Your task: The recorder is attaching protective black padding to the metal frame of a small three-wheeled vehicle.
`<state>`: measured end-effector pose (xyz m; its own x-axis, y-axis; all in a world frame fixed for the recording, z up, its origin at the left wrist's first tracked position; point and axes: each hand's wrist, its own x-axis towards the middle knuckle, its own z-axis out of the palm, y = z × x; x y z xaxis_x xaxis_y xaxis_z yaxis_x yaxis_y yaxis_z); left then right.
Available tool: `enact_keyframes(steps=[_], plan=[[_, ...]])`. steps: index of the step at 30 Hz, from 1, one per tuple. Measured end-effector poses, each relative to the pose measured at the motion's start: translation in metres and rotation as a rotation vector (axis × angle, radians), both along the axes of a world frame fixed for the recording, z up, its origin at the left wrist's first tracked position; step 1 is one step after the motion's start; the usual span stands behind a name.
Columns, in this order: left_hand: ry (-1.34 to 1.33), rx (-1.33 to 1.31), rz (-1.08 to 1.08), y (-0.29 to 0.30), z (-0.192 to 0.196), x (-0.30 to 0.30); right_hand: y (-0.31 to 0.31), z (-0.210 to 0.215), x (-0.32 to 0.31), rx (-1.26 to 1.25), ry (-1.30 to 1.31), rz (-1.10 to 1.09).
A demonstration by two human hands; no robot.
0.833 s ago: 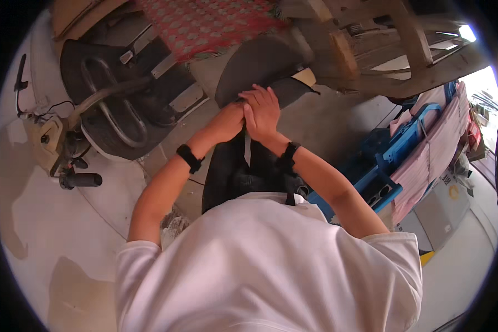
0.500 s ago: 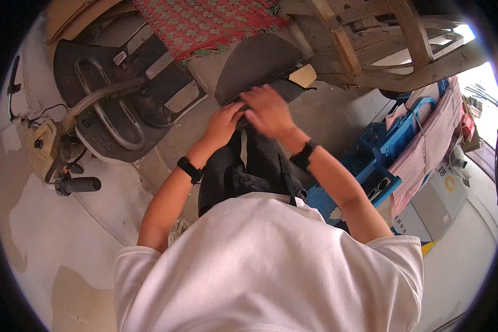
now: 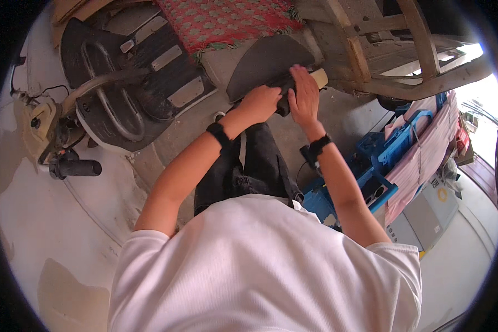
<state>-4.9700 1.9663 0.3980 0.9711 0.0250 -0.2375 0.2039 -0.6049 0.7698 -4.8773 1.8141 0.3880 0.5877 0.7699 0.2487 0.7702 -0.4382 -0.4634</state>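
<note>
My left hand (image 3: 263, 103) and my right hand (image 3: 304, 95) are both stretched forward onto a dark folded cloth (image 3: 285, 88). The cloth lies at the edge of a black half-round pad (image 3: 263, 63). My left hand is closed around the cloth's near side. My right hand lies flat over its far side, fingers pointing up. A pale wooden block (image 3: 321, 78) shows just right of my right hand. Both wrists wear black bands. My white shirt and dark trousers fill the lower middle.
A red patterned mat (image 3: 224, 19) lies above the pad. A scooter's black footboard (image 3: 133, 72) and handlebar grip (image 3: 77, 167) are at left. A wooden frame (image 3: 420, 61) stands at the upper right. Blue crates (image 3: 382, 160) and pink cloth (image 3: 426, 160) sit at right.
Both hands have moved up and away from my body, from above my lap to the dark cloth at the pad's edge. My arms are now more stretched out.
</note>
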Motion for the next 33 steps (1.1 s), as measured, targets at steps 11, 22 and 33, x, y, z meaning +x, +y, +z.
enact_keyframes(steps=[11,22,33], plan=[[-0.144,-0.226,0.204,0.038,0.028,-0.051,0.020,0.024,-0.090,0.355,0.788,-0.834],[-0.610,0.287,0.224,0.087,0.078,-0.124,0.021,0.122,-0.128,0.474,0.646,-0.486],[-0.263,-0.124,0.132,0.027,-0.008,-0.127,0.009,0.060,-0.122,0.032,0.350,-0.137]])
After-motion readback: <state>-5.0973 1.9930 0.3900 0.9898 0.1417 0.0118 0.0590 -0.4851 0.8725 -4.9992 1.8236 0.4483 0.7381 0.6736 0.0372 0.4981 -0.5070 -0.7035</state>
